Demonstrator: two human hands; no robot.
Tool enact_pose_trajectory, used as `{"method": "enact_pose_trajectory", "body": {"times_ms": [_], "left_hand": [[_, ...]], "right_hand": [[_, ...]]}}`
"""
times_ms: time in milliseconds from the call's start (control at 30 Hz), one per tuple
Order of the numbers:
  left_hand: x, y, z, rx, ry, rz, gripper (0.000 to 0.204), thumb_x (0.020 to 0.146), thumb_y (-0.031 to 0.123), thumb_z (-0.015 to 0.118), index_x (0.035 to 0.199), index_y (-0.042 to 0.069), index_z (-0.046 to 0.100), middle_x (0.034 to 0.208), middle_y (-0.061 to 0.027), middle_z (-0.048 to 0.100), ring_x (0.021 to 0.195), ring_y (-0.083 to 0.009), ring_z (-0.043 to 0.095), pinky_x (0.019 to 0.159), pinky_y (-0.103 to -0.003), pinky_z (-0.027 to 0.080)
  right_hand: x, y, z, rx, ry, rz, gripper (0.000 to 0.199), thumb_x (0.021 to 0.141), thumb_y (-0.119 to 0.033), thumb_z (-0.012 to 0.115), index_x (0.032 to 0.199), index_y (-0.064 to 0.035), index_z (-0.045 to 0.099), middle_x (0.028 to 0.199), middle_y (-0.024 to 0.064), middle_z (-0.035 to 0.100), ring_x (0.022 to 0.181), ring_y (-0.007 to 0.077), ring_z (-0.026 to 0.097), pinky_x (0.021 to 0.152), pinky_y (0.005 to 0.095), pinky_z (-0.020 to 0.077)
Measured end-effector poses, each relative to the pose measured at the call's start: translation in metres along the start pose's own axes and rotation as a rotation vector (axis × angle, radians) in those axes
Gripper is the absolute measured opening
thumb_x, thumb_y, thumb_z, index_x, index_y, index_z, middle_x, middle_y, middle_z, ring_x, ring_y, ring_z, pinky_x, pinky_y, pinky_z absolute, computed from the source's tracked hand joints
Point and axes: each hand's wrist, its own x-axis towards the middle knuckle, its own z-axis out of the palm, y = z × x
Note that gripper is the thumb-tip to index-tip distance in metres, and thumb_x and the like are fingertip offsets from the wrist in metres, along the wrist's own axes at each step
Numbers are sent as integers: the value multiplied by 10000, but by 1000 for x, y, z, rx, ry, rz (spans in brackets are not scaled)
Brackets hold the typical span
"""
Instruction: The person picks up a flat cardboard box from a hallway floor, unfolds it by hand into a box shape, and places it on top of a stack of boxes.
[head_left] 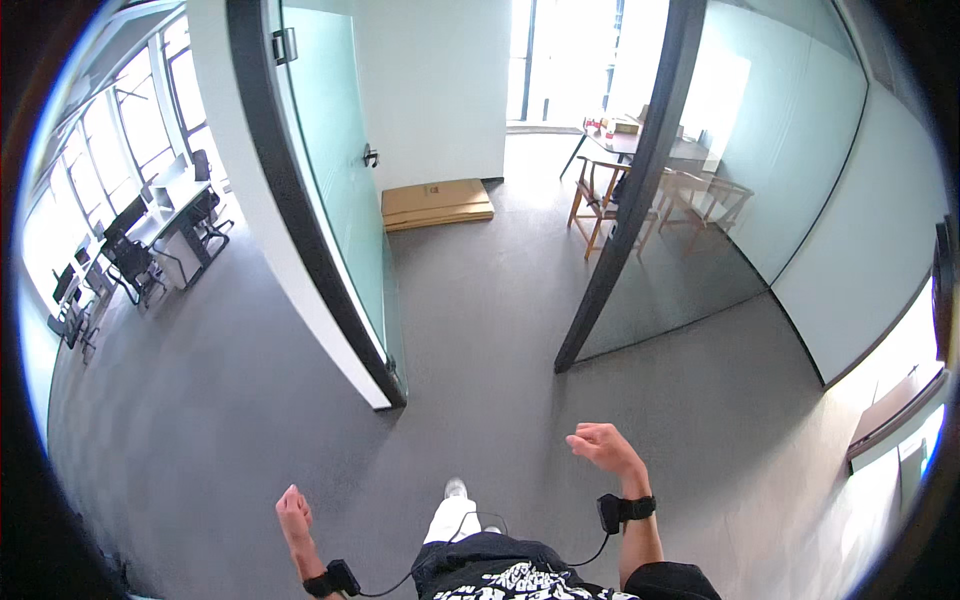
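Glass door (pixel 335 150), nearest thing ahead of the hands, stands open at upper left-centre, beside the dark left post (pixel 292 200). Right hand (pixel 603 445), lower right-centre: fingers curled into a fist, nothing visible in it. Left hand (pixel 294 513), lower left: also curled in, no object showing, though its palm is hidden, so can't be certain. Neither touches the door. Risks, judged: the cable (pixel 600 550) from the right wrist device (pixel 610 513) could snag on the door handle (pixel 371 156) if passing close; flattened cardboard (pixel 437 203), upper centre, could trip a foot.
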Motion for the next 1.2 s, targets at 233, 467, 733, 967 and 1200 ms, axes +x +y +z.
{"method": "enact_pose_trajectory", "body": {"times_ms": [233,467,733,967,1200], "left_hand": [[169,-7,109,171,-130,-112,426,1000,260,452,598,137,382,491,36,371,418,-69,325,397,-249,226],[337,133,388,337,-551,77,375,983,277,469,670,77,426,601,35,361,575,-82,345,513,-299,287],[480,198,635,351,-847,221,359,995,260,486,699,61,442,637,40,387,594,-73,347,528,-266,301],[662,195,651,83,-330,151,367,1002,238,459,642,167,439,543,66,353,469,-40,317,422,-235,242],[809,180,692,-108,-30,-27,398,995,295,490,643,184,342,556,70,288,440,-41,252,396,-227,176]], "right_hand": [[176,16,-22,-102,-54,1,254,954,-230,628,867,1,689,827,53,626,755,157,583,696,303,484],[308,9,-84,-68,56,207,149,924,-146,642,991,-48,732,948,66,693,859,175,662,773,319,527],[466,76,-152,-103,110,324,262,832,-20,609,1062,-85,716,1028,94,714,933,227,684,823,350,545],[716,96,-243,-433,29,-39,125,856,-63,637,972,-31,669,937,117,656,774,276,625,723,369,525],[977,21,-312,-307,16,-121,201,926,1,523,1043,-29,683,1023,136,670,963,292,649,809,373,530]]}}
